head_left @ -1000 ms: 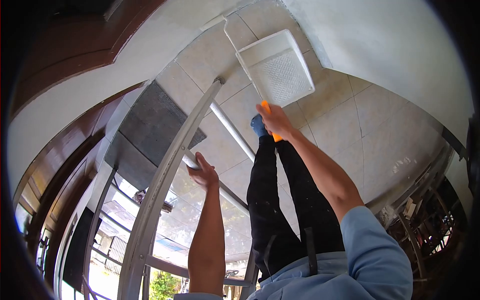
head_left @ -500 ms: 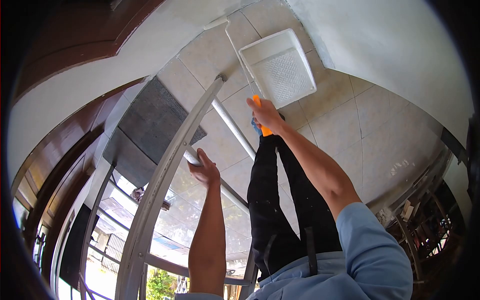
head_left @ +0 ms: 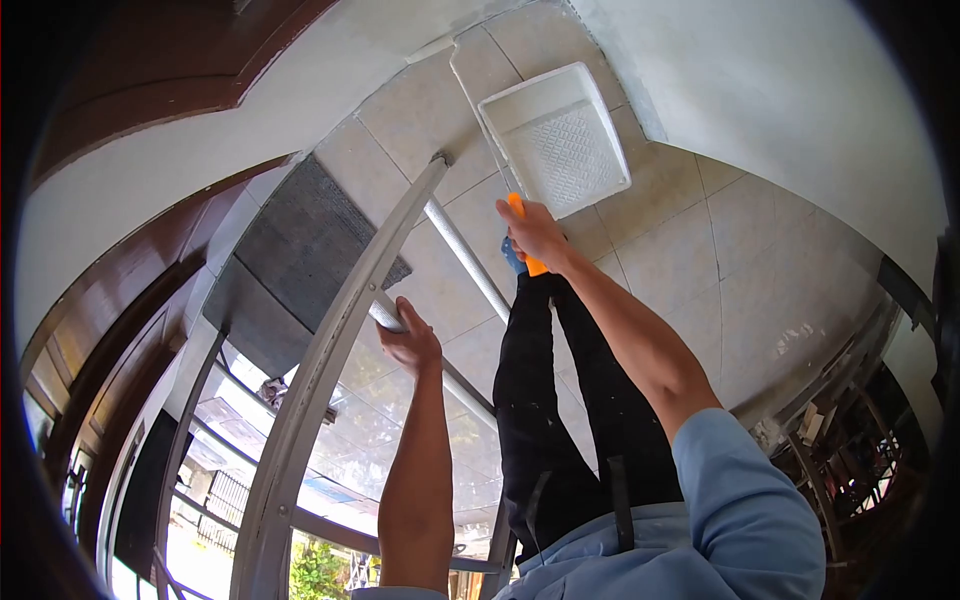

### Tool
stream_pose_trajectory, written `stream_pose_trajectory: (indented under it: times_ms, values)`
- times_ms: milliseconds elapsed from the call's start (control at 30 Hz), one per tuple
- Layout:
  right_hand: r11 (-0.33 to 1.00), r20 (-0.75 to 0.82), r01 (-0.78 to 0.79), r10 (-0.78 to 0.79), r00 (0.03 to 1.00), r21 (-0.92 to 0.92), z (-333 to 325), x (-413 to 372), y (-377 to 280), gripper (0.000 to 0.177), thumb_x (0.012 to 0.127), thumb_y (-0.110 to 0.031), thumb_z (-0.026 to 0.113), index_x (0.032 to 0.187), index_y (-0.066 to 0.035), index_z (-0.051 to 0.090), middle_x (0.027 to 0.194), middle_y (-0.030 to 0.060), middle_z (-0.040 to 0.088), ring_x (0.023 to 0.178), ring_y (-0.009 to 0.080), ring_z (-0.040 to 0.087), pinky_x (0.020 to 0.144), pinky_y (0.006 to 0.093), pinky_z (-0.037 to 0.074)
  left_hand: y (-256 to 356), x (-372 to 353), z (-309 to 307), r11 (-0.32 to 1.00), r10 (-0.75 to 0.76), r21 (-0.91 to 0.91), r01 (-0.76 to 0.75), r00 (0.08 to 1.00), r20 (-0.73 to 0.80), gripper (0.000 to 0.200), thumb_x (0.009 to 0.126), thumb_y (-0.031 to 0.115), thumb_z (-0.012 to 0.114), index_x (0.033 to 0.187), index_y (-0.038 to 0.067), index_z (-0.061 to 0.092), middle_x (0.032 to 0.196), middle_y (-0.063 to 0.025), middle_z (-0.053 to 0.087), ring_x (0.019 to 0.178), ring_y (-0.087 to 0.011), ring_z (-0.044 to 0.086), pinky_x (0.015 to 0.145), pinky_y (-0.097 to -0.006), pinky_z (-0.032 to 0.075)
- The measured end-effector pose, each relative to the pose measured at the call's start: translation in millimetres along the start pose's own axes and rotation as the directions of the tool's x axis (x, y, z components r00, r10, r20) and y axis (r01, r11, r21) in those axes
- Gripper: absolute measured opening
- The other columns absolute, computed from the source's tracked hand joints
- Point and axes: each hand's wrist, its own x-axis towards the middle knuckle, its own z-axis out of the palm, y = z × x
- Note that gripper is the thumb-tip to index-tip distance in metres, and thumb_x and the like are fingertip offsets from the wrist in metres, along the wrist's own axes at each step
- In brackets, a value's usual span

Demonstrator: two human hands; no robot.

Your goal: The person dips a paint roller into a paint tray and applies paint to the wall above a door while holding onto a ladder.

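Note:
My right hand (head_left: 532,232) is closed round the orange handle of a paint roller (head_left: 516,206). Its thin metal rod runs up and away to a slim white roller head (head_left: 430,49), which lies against the lower wall where it meets the floor. Beneath and to the right of the rod a white paint tray (head_left: 572,150) with a textured slope rests on the tiles. My left hand (head_left: 410,340) is wrapped round a rung of a metal ladder (head_left: 350,325), to the left of my legs.
A dark mat (head_left: 320,215) lies on the tiled floor (head_left: 660,230) left of the ladder. Pale walls (head_left: 780,100) rise on both sides. Brown wooden doors (head_left: 110,330) stand at the left, and a cluttered rack (head_left: 850,450) is at the lower right.
Almost nothing differs. My right hand and the roller handle have shifted very slightly to the right and down; my left hand stays on the rung.

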Motion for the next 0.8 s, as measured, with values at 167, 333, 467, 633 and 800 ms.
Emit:
stream_pose_trajectory:
  times_ms: [167, 333, 467, 633, 800]
  values:
    - [0.997, 0.036, -0.032, 0.029, 0.999, 0.066, 0.0, -20.6, 10.8, 0.039, 0.098, -0.041, 0.054, 0.082, -0.006, 0.049, 0.059, -0.0004, 0.047, 0.044, 0.0102, 0.047, 0.042, 0.0281, 0.042, -1.2, -0.9, -2.3, 1.000, -0.007, -0.007, 0.007, 1.000, -0.003, 0.060, 0.090, 0.044, 0.063, 0.115, -0.010, 0.059, 0.077, -0.0156, 0.064, 0.048, -0.0209, 0.062, 0.042, -0.0324, 0.050]
    - [1.000, 0.032, 0.002, -0.002, 0.999, 0.010, -7.1, -27.2, 5.0, 0.040, 0.098, -0.041, 0.053, 0.080, -0.006, 0.049, 0.059, 0.0003, 0.048, 0.044, 0.0113, 0.049, 0.044, 0.0298, 0.044, 3.3, -3.0, -1.9, 1.000, -0.017, -0.010, 0.017, 1.000, 0.009, 0.062, 0.090, 0.046, 0.063, 0.116, -0.010, 0.057, 0.081, -0.0173, 0.065, 0.049, -0.0211, 0.062, 0.042, -0.0322, 0.050]
    - [0.999, -0.023, 0.003, -0.004, 1.000, -0.051, 2.6, 14.3, 1.4, 0.042, 0.097, -0.044, 0.052, 0.080, -0.006, 0.050, 0.060, 0.0019, 0.050, 0.045, 0.0122, 0.050, 0.045, 0.0310, 0.045, 3.8, -3.7, -1.3, 1.000, 0.001, -0.003, -0.001, 1.000, 0.013, 0.064, 0.090, 0.048, 0.062, 0.116, -0.010, 0.057, 0.084, -0.0186, 0.066, 0.049, -0.0216, 0.062, 0.044, -0.0322, 0.050]
    - [0.999, -0.010, -0.041, 0.041, 0.999, 0.028, 6.9, -9.7, 2.7, 0.041, 0.097, -0.044, 0.053, 0.081, -0.006, 0.050, 0.061, 0.0013, 0.050, 0.045, 0.0115, 0.050, 0.044, 0.0300, 0.045, -0.1, -2.6, -2.0, 0.999, 0.003, 0.032, -0.004, 1.000, 0.013, 0.066, 0.090, 0.049, 0.062, 0.116, -0.011, 0.057, 0.085, -0.0186, 0.066, 0.050, -0.0219, 0.063, 0.045, -0.0321, 0.050]
    - [0.988, 0.041, -0.040, 0.034, 0.999, 0.152, -7.3, -52.5, 5.0, 0.040, 0.099, -0.045, 0.054, 0.078, -0.012, 0.046, 0.057, -0.0048, 0.041, 0.043, 0.0052, 0.041, 0.041, 0.0240, 0.039, 1.2, -3.9, -0.1, 0.999, 0.033, 0.007, -0.033, 0.999, -0.010, 0.058, 0.091, 0.046, 0.062, 0.109, -0.009, 0.058, 0.071, -0.0140, 0.062, 0.047, -0.0210, 0.061, 0.041, -0.0322, 0.050]
